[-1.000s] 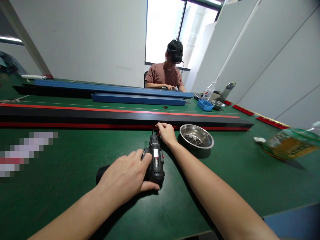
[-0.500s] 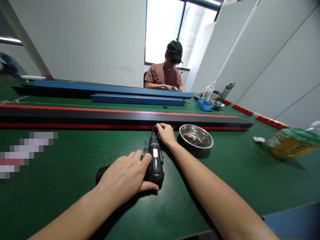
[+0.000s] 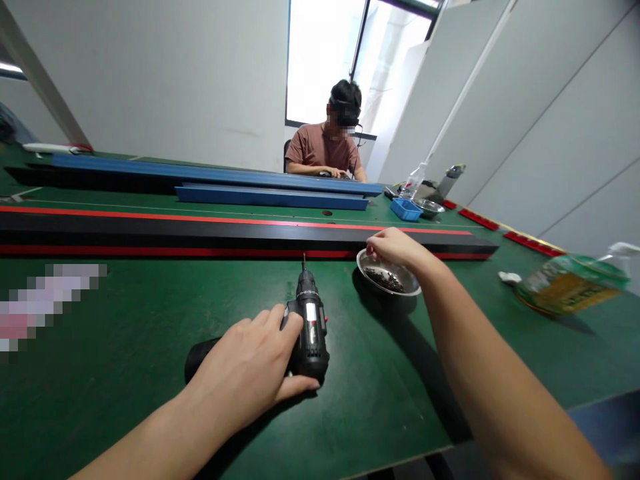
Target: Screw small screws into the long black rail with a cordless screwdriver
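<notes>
My left hand (image 3: pixel 250 353) is wrapped round a black cordless drill (image 3: pixel 311 327) that lies on its side on the green table. The drill's bit (image 3: pixel 304 262) points away from me, its tip at the near side of a long black bar (image 3: pixel 240 235) with red edges. Over the rim of a steel bowl (image 3: pixel 413 291) hangs my right hand (image 3: pixel 393 247), fingers bent and drawn together. Whether they hold anything is hidden. Small dark screws (image 3: pixel 385 279) lie in the bowl.
Blue channel bars (image 3: pixel 270 197) lie beyond the black bar. Across the table sits a person (image 3: pixel 325 147). A blue basket (image 3: pixel 406 209) stands at the back right, and a big clear-and-green container (image 3: pixel 573 285) at the right.
My right hand has moved right, from beside the drill's bit to above the bowl. My left hand keeps its grip on the drill, nearly in the same place.
</notes>
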The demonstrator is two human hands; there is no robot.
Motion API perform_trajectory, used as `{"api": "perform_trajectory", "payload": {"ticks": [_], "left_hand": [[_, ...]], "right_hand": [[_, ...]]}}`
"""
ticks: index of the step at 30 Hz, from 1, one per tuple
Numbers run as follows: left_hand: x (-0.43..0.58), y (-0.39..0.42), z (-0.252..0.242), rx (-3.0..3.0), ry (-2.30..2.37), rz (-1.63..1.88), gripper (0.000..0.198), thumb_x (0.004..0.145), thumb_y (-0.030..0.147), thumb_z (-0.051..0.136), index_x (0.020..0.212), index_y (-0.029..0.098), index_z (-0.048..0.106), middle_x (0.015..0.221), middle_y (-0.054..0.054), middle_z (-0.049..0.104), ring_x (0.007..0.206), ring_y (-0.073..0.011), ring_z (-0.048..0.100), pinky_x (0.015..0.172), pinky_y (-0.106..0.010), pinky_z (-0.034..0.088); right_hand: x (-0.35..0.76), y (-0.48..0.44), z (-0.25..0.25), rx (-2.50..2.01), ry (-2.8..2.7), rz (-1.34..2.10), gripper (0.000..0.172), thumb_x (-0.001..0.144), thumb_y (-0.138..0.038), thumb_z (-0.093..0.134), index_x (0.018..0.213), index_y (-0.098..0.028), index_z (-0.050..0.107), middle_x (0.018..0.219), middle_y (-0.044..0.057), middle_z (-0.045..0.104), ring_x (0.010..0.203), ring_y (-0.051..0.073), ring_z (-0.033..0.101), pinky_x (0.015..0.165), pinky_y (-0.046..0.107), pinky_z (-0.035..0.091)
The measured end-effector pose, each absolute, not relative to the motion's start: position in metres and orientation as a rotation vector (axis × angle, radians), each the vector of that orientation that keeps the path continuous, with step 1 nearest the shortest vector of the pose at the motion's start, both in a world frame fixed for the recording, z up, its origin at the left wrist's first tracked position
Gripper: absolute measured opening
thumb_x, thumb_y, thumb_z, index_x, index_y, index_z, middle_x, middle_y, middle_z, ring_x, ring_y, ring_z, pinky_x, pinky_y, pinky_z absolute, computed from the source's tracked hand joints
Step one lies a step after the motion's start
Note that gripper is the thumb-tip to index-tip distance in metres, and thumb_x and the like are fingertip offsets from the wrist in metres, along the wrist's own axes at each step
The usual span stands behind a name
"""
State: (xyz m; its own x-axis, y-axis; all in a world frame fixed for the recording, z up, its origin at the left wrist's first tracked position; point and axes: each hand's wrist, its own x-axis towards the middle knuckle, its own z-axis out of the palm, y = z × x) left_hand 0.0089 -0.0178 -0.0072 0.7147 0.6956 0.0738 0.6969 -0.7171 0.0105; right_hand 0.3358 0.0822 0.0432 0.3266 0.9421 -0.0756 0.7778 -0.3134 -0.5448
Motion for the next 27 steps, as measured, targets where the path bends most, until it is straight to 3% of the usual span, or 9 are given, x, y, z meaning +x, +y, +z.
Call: {"api": "perform_trajectory", "payload": {"ticks": [5,8,14,19,27], "left_hand": [[0.008,-0.017,-0.008,-2.889,-1.179,-0.125,0.062,0.087,0.072,0.061,0.122,0.021,0.058,0.113,-0.012,0.064,0.099,-0.0324,0.066,0.083,-0.048,0.058],[0.008,-0.017,-0.007,-2.891,-1.188,-0.123,0.061,0.087,0.072,0.062,0.121,0.022,0.058,0.113,-0.011,0.065,0.098,-0.0313,0.066,0.082,-0.046,0.058],[0.007,-0.018,-0.009,-2.899,-1.177,-0.137,0.061,0.088,0.071,0.061,0.123,0.021,0.058,0.114,-0.012,0.064,0.098,-0.0328,0.066,0.082,-0.050,0.059],[0.007,-0.018,-0.009,-2.894,-1.170,-0.129,0.060,0.088,0.070,0.061,0.122,0.020,0.058,0.115,-0.013,0.065,0.098,-0.0331,0.067,0.082,-0.050,0.060],[0.008,-0.019,-0.007,-2.905,-1.173,-0.149,0.060,0.088,0.069,0.062,0.121,0.019,0.059,0.114,-0.014,0.065,0.098,-0.0341,0.067,0.082,-0.051,0.059]], "right_hand": [[0.353,0.075,0.037,-2.258,-1.563,0.750,0.022,0.091,-0.033,0.066,0.080,-0.015,0.072,0.067,0.008,0.070,0.052,0.016,0.062,0.053,0.026,0.047],[0.366,0.074,0.031,-2.344,-1.655,0.730,0.024,0.083,-0.039,0.077,0.082,-0.016,0.074,0.063,0.007,0.069,0.053,0.019,0.065,0.053,0.027,0.047],[0.373,0.066,0.016,-2.527,-1.817,0.807,0.016,0.064,-0.024,0.086,0.074,-0.018,0.076,0.058,0.003,0.066,0.050,0.018,0.064,0.051,0.025,0.045],[0.363,0.067,0.029,-2.529,-1.929,0.759,0.006,0.068,-0.013,0.081,0.071,-0.017,0.077,0.063,0.005,0.070,0.054,0.017,0.065,0.052,0.024,0.044],[0.371,0.072,0.041,-2.420,-1.823,0.798,0.003,0.080,-0.015,0.077,0.078,-0.014,0.078,0.068,0.008,0.074,0.057,0.018,0.068,0.054,0.024,0.050]]}}
